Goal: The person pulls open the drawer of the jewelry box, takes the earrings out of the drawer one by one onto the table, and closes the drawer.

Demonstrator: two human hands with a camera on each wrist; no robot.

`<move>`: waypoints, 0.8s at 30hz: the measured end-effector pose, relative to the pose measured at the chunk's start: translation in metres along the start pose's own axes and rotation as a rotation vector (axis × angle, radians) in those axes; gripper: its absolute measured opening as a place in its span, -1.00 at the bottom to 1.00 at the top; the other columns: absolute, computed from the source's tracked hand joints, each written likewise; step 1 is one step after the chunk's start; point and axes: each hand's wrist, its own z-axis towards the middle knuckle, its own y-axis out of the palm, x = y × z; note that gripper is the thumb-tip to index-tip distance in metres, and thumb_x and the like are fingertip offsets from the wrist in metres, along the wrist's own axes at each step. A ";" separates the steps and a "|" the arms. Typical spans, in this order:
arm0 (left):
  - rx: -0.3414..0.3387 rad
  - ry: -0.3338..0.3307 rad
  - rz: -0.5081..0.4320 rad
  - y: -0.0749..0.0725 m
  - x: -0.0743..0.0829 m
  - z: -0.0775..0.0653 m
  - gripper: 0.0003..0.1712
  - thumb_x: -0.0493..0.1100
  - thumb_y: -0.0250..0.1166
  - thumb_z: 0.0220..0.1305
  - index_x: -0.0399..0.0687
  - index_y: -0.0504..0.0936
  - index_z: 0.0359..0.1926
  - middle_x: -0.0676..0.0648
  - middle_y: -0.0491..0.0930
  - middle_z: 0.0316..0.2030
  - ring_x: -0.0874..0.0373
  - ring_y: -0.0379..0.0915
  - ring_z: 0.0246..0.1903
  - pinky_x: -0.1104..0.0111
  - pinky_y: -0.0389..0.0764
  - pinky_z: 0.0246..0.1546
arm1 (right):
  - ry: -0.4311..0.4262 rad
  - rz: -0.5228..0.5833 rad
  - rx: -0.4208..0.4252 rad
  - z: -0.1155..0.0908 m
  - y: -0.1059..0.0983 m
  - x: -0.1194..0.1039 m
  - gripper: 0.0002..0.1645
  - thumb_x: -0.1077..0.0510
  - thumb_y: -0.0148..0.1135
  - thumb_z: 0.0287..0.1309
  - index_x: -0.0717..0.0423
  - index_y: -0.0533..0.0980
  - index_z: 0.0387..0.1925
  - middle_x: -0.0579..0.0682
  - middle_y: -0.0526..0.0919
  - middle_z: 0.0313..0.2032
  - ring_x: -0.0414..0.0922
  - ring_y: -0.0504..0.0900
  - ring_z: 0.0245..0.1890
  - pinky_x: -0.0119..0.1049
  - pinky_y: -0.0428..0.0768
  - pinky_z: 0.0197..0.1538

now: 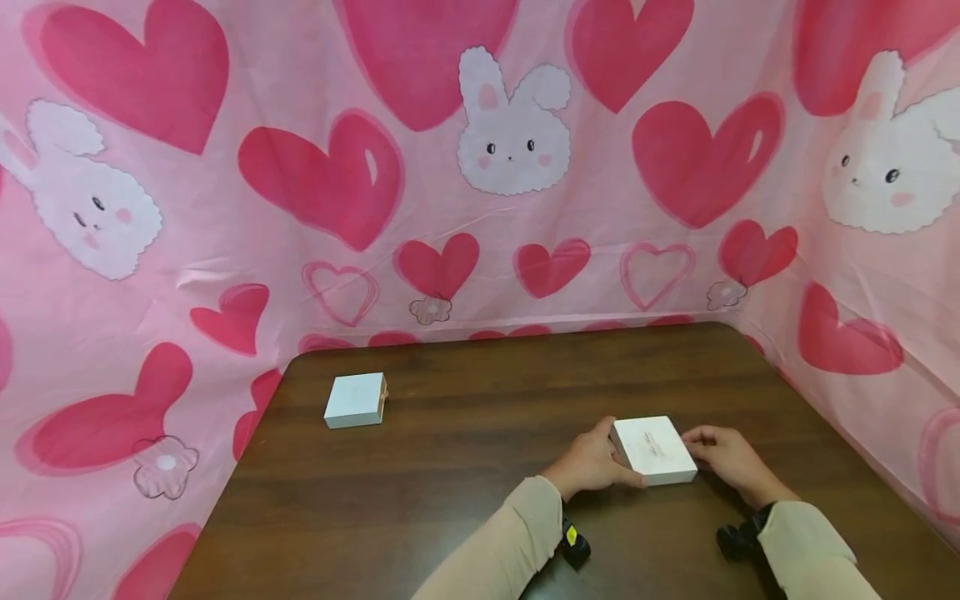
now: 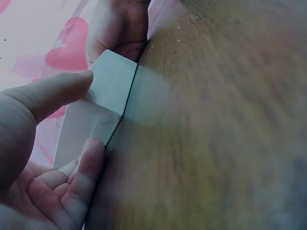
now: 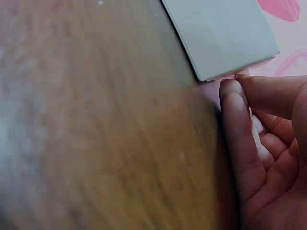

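Observation:
A flat white box [image 1: 654, 451] with small faint print on its lid lies on the brown wooden table, right of the middle. My left hand [image 1: 596, 462] grips its left end, the thumb along the near side and the fingers at the far left corner. At the opposite side is my right hand [image 1: 731, 458]. In the right wrist view its thumb and index fingertip [image 3: 233, 91] meet in a pinch right at the box's end wall. A pale ribbon-like strip [image 3: 257, 132] shows between the right fingers, mostly hidden by them.
A second white box [image 1: 356, 401] lies at the back left of the table [image 1: 480, 400], with a small tan tab [image 1: 386, 395] on its right side. A pink cloth [image 1: 510, 225] with hearts and rabbits hangs behind the table and at both sides.

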 end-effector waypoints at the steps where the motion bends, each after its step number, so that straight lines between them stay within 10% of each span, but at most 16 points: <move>1: 0.002 -0.001 0.004 -0.001 0.000 0.000 0.11 0.09 0.67 -0.27 0.07 0.27 0.32 0.18 0.46 -0.44 0.29 0.39 -0.41 0.40 0.42 -0.33 | 0.001 0.000 -0.004 0.001 0.000 -0.001 -0.67 0.14 0.15 0.35 0.36 0.54 -0.04 0.18 0.61 -0.10 0.02 0.56 -0.15 -0.12 0.58 -0.15; 24: 0.006 -0.035 0.061 0.000 0.003 -0.001 0.19 0.09 0.65 -0.23 0.09 0.19 0.41 0.19 0.46 -0.52 0.31 0.39 -0.57 0.41 0.43 -0.54 | -0.074 0.077 -0.088 0.002 -0.003 -0.002 -0.72 0.33 0.05 0.33 0.54 0.48 -0.08 0.16 0.64 -0.21 -0.16 0.62 -0.29 -0.26 0.61 -0.25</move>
